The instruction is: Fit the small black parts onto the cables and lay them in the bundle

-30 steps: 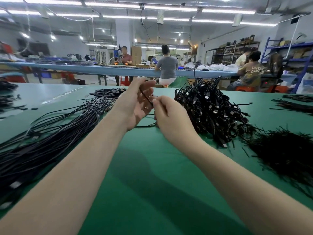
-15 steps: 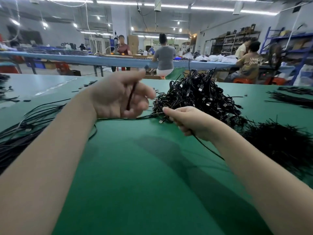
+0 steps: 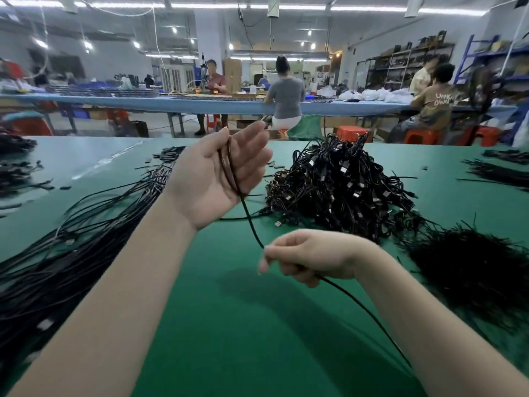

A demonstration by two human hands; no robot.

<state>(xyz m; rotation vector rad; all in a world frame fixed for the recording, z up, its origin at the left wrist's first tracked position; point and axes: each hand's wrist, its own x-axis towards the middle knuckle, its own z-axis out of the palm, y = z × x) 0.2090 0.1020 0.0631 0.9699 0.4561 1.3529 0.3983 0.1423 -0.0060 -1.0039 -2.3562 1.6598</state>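
While the left hand (image 3: 220, 179) lies palm up with fingers nearly straight, a cable (image 3: 252, 224) runs across it and down into the right hand (image 3: 309, 257), whose fingers curl round the cable. Whether a small black part already sits on this cable is hard to tell; a dark tip shows by the left fingertips, blurred. The bundle (image 3: 71, 253) of laid-out cables stretches along the left of the green desk (image 3: 243, 325), so a fair share looks done. A large tangled heap (image 3: 340, 190) ahead suggests much is left. Loose black parts (image 3: 169, 154) lie beyond the left hand, and a dark pile (image 3: 472, 270) sits at right. The heap's tangle may snag each pull.
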